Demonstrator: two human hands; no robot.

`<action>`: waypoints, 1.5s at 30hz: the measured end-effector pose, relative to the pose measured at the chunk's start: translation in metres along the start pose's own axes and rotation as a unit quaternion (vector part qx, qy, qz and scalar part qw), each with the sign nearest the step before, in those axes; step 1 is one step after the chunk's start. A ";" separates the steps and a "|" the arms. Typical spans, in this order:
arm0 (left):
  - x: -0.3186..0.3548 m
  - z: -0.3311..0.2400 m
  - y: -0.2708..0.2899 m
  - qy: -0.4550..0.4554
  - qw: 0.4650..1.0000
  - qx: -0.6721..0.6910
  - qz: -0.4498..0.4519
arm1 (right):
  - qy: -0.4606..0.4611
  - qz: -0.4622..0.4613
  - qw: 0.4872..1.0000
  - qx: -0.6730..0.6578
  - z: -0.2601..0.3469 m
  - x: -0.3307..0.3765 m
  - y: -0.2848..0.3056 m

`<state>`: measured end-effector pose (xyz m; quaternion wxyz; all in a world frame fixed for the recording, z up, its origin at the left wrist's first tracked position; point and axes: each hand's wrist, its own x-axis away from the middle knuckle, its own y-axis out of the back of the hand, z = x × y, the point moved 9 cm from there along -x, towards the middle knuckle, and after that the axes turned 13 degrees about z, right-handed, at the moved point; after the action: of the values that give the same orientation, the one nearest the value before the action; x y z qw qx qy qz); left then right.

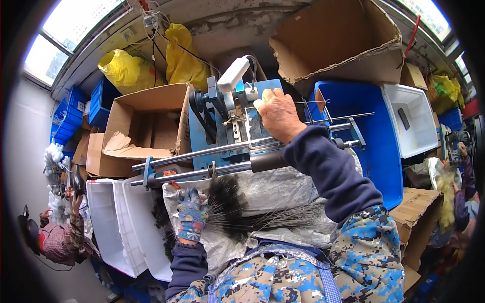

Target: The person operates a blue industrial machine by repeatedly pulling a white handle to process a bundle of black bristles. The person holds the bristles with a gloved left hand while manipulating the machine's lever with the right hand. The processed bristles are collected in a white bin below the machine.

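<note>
A blue bench machine (222, 126) with two long steel rails (202, 151) stands in front of me. My bare right hand (278, 113) reaches over the rails to the machine's front and pinches a thin wire (314, 102) that sticks out to the right. My left hand (192, 214), in a flowered glove, is closed over a bundle of black bristle brushes (227, 199). The brushes lie on a silvery sheet (283, 189) across my lap, their wire stems (288, 217) fanning out to the right.
An open cardboard box (146, 126) sits left of the machine and a torn one (338, 40) behind it. A blue crate (374, 141) and a white bin (414, 121) are at right, white bins (126, 222) at left. Yellow bags (126, 70) hang at the back. Other people work at both edges.
</note>
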<state>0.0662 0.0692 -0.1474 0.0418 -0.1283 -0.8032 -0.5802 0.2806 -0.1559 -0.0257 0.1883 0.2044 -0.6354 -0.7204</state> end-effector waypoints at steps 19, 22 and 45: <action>0.007 -0.013 0.027 -0.011 0.991 0.125 -0.041 | 0.008 -0.002 0.997 -0.073 -0.011 -0.020 -0.043; 0.011 -0.029 0.041 -0.050 0.988 0.106 -0.097 | -0.030 0.042 0.996 -0.066 -0.017 -0.021 -0.046; 0.025 -0.086 0.072 -0.070 0.966 0.218 -0.121 | -0.037 0.065 0.987 -0.145 0.046 0.002 -0.045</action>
<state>0.0536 0.0126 -0.0483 -0.0582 -0.0582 -0.9206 -0.3817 0.2544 -0.1128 -0.0650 0.2385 0.1061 -0.5426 -0.7984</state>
